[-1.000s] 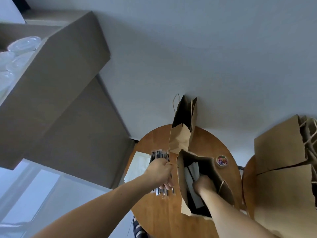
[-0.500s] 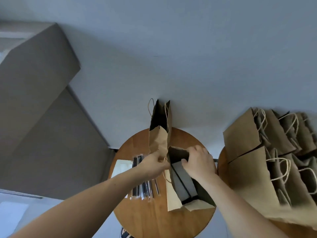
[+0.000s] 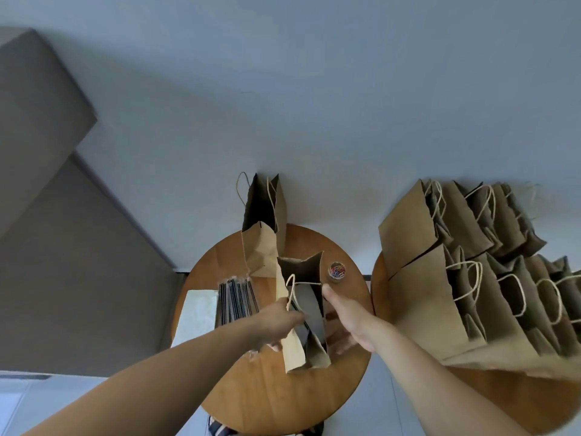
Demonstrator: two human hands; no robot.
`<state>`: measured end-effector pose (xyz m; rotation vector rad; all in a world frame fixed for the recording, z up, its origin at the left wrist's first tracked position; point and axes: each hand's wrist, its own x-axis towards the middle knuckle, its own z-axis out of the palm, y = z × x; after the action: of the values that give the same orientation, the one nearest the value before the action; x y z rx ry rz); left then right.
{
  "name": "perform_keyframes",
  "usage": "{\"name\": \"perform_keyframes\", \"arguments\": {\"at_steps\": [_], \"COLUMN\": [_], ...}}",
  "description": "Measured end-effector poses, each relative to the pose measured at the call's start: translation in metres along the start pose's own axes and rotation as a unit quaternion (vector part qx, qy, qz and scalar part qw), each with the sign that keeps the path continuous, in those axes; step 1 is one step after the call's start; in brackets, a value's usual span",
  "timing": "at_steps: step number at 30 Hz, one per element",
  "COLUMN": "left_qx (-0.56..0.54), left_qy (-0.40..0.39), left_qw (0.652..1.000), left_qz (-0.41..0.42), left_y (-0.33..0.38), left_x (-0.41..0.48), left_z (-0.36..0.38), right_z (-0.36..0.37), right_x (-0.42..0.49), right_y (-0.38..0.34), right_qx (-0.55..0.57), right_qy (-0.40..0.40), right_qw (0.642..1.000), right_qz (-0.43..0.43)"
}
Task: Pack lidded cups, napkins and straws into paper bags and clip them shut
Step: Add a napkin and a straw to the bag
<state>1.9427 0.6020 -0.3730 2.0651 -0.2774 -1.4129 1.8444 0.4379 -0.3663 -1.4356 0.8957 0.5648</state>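
A paper bag (image 3: 294,350) stands on the round wooden table (image 3: 267,401), near its middle, with its mouth open and one twine handle sticking up at the left rim. The left hand (image 3: 278,322) grips the bag's left wall, fingers curled over the edge. The right hand (image 3: 350,324) lies flat against the bag's right side, fingers straight and thumb pointing up along the rim, grasping nothing. Something grey with a thin dark line across it shows inside the bag; what it is cannot be told. A second bag (image 3: 262,247) stands upright just behind the first, at the far edge of the table, by the wall. Left of the held bag lies a bundle of straws (image 3: 235,300), and beside them a white stack of napkins (image 3: 198,316). A small jar of coloured clips (image 3: 337,270) sits just right of the bag's mouth. On a second table to the right, a crowd of bags (image 3: 440,294) stands packed together in rows.
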Motion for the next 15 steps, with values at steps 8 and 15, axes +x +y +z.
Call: {"name": "perform_keyframes", "arguments": {"at_steps": [8, 15], "left_qx": [-0.065, 0.084], "left_qy": [-0.014, 0.07], "left_qw": [0.998, 0.994], "left_qz": [0.004, 0.001], "left_y": [0.002, -0.006], "left_x": [-0.004, -0.001], "left_z": [0.011, 0.029], "right_z": [0.024, 0.013], "right_x": [0.009, 0.015], "right_y": [0.004, 0.004], "right_qx": [-0.131, -0.18], "right_qy": [-0.026, -0.006], "right_qw": [0.988, 0.976], "right_qz": [-0.072, -0.125]}}
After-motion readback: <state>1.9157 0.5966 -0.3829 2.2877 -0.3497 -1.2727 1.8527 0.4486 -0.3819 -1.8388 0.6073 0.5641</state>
